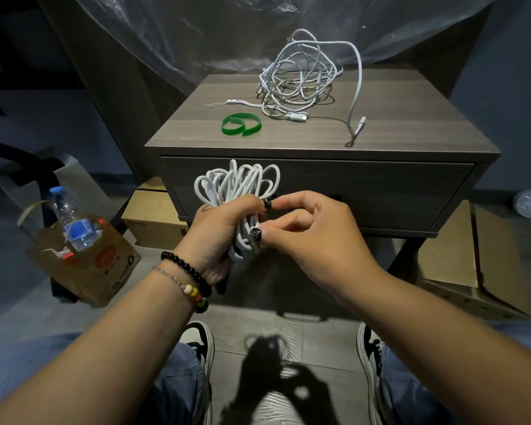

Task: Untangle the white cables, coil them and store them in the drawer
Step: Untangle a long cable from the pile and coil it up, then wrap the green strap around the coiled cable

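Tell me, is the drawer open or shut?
Shut. The drawer front sits flush under the nightstand top, and nothing inside shows.

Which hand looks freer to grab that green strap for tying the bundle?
Probably the right hand: it only pinches the coiled cable, which the left hand grips whole. The green strap lies on the nightstand.
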### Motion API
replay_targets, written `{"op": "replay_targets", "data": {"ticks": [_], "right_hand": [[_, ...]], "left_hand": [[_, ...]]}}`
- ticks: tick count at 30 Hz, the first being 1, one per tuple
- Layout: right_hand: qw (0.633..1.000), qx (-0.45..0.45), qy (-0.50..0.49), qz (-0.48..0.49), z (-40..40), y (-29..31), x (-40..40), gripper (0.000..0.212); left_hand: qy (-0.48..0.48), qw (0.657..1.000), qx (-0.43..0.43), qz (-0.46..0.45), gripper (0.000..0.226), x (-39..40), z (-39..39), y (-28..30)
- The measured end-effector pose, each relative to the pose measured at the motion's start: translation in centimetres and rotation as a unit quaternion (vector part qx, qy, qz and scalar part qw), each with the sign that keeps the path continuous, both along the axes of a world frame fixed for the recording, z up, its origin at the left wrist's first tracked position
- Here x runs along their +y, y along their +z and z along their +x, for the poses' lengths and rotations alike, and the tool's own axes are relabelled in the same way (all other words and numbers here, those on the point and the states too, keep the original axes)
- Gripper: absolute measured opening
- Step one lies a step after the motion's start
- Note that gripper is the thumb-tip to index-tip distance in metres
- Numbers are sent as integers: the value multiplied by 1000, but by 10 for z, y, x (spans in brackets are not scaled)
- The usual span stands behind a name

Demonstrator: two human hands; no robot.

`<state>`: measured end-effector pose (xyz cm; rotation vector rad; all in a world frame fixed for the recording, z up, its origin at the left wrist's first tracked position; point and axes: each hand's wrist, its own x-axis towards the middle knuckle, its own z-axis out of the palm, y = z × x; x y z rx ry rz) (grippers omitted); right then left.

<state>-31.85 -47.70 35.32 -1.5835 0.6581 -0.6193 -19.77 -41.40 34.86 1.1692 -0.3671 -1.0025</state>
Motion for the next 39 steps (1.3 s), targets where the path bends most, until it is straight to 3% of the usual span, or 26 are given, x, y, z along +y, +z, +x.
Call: {"op": "replay_targets", "data": {"ticks": [3, 8, 11, 14, 16, 23, 31, 39], "right_hand": [[999, -28, 5, 14, 6, 0, 2, 30], [999, -44, 16, 18, 15, 3, -3, 25], [994, 0, -5, -111, 21, 5, -13, 17], [941, 51, -20, -334, 31, 15, -30, 13], [919, 58, -29, -389, 44, 21, -46, 16], [915, 45, -126, -381, 102, 20, -93, 22], [863, 180, -46, -470, 137, 21, -110, 30], [849, 171, -64, -495, 130, 23, -104, 20]], "left_hand": [[43, 999, 10, 12, 5, -3, 3, 2], [131, 991, 27, 17, 13, -5, 22, 9], [180, 982, 56, 10, 16, -2, 37, 14], [171, 983, 69, -2, 19, 1, 47, 19], [161, 985, 67, -7, 19, 2, 50, 23], [153, 985, 80, -10, 20, -1, 57, 27], [140, 985, 101, -19, 14, -9, 58, 33], [121, 988, 97, -21, 8, -9, 56, 37]]}}
